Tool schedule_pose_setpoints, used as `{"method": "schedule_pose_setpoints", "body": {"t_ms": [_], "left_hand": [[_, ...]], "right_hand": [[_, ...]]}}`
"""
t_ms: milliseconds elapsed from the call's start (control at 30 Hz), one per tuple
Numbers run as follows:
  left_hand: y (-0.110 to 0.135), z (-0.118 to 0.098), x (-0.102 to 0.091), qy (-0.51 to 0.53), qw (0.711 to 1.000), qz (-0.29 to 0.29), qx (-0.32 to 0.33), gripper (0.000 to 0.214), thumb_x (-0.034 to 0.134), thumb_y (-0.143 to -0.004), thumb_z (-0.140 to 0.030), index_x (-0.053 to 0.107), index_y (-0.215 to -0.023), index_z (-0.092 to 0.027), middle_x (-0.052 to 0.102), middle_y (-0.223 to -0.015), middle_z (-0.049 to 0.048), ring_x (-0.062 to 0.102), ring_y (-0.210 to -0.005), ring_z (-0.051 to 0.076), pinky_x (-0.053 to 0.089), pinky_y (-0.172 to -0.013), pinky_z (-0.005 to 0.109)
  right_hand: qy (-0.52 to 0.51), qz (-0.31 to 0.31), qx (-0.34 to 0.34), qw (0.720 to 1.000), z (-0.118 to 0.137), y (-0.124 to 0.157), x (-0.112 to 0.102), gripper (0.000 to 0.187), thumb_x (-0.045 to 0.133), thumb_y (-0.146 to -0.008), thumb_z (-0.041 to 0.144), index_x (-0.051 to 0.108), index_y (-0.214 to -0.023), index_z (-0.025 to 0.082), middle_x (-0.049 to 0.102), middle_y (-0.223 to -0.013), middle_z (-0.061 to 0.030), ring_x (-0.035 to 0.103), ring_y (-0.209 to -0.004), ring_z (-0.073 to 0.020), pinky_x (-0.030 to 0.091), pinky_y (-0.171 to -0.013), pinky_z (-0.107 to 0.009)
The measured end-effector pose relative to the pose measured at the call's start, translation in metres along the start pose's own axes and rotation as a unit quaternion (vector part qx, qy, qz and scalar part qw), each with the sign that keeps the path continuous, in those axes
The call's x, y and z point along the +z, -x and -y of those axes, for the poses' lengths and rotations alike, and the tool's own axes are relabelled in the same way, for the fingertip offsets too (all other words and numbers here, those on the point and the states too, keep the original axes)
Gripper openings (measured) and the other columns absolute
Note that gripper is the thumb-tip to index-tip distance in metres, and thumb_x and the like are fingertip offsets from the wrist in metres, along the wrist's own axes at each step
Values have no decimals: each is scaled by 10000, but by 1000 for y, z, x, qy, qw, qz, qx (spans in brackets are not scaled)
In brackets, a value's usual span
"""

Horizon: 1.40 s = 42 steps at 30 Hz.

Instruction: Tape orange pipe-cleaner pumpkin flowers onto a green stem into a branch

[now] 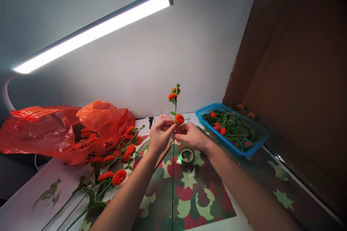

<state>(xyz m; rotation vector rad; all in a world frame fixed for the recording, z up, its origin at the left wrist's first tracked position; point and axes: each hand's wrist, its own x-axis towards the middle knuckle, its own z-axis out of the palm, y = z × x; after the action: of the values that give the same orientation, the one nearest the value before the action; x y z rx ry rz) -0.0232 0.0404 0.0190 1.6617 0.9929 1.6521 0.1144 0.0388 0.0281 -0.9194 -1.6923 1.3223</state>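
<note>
A pipe-cleaner flower stem [175, 107] with several orange blooms and small green leaves stands upright between my hands, above the patterned mat. My left hand [162, 133] pinches it just below the lowest orange bloom [179, 119]. Close beside, my right hand [192, 135] has thumb and forefinger closed on the stem a little lower. A thin dark wire runs down from the fingers toward me. More orange shows partly hidden behind the left fingers. Below the right hand, a roll of green tape [187, 156] lies on the mat.
Finished-looking orange flower stems [119, 177] lie at left beside a red plastic bag [40, 130] of orange blooms. A blue basket [217, 140] of greenery stands at right, near a cardboard panel [292, 79]. A lit lamp [94, 30] hangs overhead. The camouflage mat [165, 205] covers the table.
</note>
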Motion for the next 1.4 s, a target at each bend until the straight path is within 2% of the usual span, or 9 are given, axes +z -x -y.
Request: {"method": "schedule_pose_setpoints", "body": {"t_ms": [267,367,433,567,667,800,1100,1233,1400], "left_hand": [[3,-3,3,-29,997,-33,-58,203,660,-694,-342,598,-813,-189,570,-813,12,513,-702,124,409,-624,230],[1,-13,-1,-123,991,-45,14,345,669,-697,-299,572,-1017,-218,551,-907,28,513,-775,142,427,-681,253],[-2,-21,-5,-217,971,-12,102,405,654,-715,-257,569,-1110,-246,525,-1007,55,506,-856,168,433,-760,302],[-9,-29,-14,-338,914,33,223,194,612,-755,-205,667,-936,-246,546,-1012,67,518,-891,201,426,-827,374],[-9,-27,-17,-293,924,19,245,156,601,-764,-183,650,-905,-226,604,-941,55,573,-878,192,469,-788,343],[-3,-18,-16,-238,941,-30,238,110,591,-762,-160,607,-861,-204,654,-1014,72,615,-939,199,492,-818,346],[6,-3,-3,-183,959,-126,177,201,548,-772,-139,562,-966,-189,589,-978,63,591,-913,170,526,-723,300],[-4,-9,-13,-263,941,-51,205,257,551,-767,-131,613,-1008,-195,546,-954,55,572,-860,154,513,-744,303],[-15,-21,-32,-319,913,45,249,192,565,-764,-125,599,-938,-198,597,-981,55,574,-856,163,499,-771,321]], "right_hand": [[-1,-12,9,1000,-1,-1,-1,294,754,-567,375,596,-557,128,541,-548,9,454,-532,-97,338,-509,-226],[2,-6,12,1000,-2,0,0,286,747,-580,371,592,-573,131,544,-561,7,469,-555,-105,349,-531,-229],[12,2,11,1000,-2,1,0,273,725,-608,360,573,-567,138,525,-551,14,456,-547,-103,341,-528,-229],[65,-15,-8,998,-1,1,0,218,674,-648,298,557,-542,148,490,-538,22,430,-543,-100,319,-526,-231],[70,-33,-13,997,2,1,-1,207,669,-647,306,569,-550,152,484,-541,22,440,-562,-108,326,-545,-237],[61,-53,-10,997,3,0,0,237,677,-635,352,568,-562,155,487,-547,22,444,-563,-111,331,-551,-243],[56,-79,-2,995,-3,-1,4,216,649,-640,339,558,-581,152,482,-538,27,431,-547,-102,335,-530,-231],[58,-84,6,995,1,0,3,183,629,-654,302,559,-584,148,505,-555,22,451,-564,-105,361,-563,-238],[60,-75,-1,995,6,1,2,168,639,-647,289,570,-583,149,499,-563,27,470,-588,-109,383,-619,-253]]}}
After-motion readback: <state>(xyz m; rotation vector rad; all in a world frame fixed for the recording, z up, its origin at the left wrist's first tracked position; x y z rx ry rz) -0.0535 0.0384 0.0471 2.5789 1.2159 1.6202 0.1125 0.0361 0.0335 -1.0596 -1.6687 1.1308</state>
